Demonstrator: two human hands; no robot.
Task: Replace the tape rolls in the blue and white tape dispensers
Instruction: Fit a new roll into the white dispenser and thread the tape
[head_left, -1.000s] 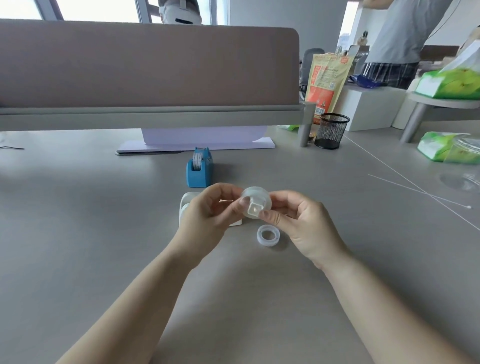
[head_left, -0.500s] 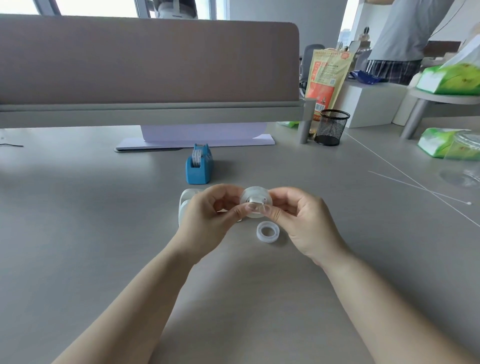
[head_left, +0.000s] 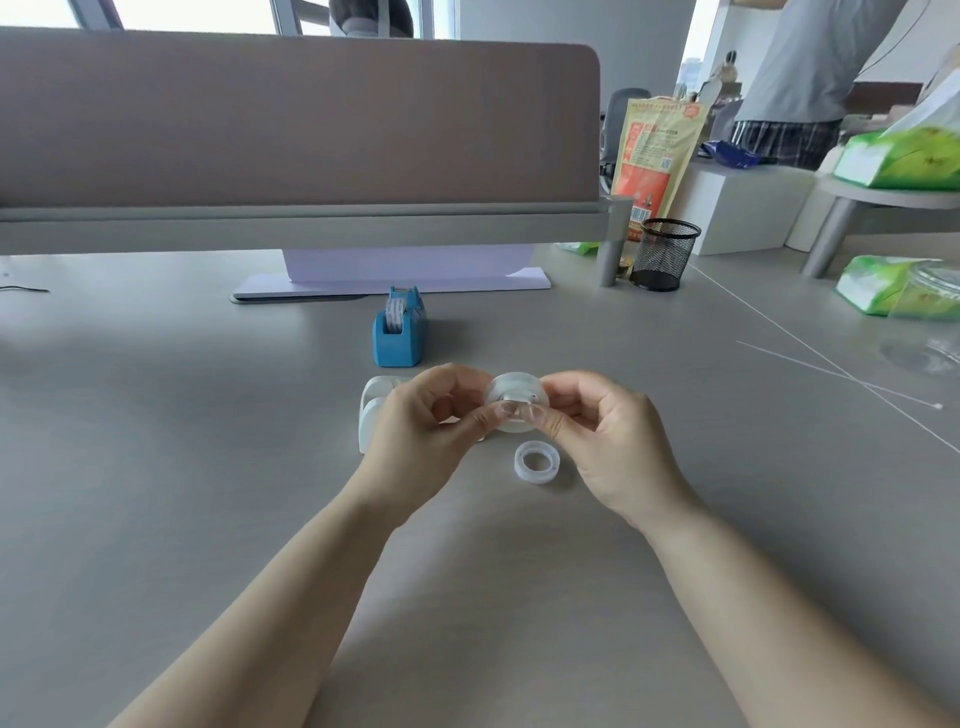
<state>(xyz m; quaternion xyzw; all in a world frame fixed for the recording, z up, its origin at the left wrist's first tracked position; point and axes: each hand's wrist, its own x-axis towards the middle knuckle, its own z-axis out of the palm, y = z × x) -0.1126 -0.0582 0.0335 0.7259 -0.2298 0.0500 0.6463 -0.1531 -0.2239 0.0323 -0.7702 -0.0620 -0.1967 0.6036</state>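
Counting the task's things gives 2 dispensers and 2 loose rolls. At the centre of the frame, 1 translucent tape roll (head_left: 516, 401) is held above the desk (head_left: 156, 467), pinched from both sides: the left hand (head_left: 415, 441) closes thumb and forefinger on its left edge, the right hand (head_left: 608, 441) does the same on its right edge. Both grips are narrow pinches, with the other fingers curled in. Whether a core or spindle sits inside that roll is hard to make out, since it is blurred and partly covered by the thumbs.

Just below and right of it, 1 second roll (head_left: 537, 462) lies flat on the desk, just beside the right hand.

Of the 2 dispensers, the blue dispenser (head_left: 400, 332) stands upright above centre, a roll visible in it. The white dispenser (head_left: 373, 410) sits directly behind the left hand, which hides most of it; only its left end shows.

Toward the upper right stands 1 black mesh cup (head_left: 665, 254) with 1 orange bag (head_left: 655, 161) behind it. A person (head_left: 810, 78) at the upper right corner is cut off by the frame.
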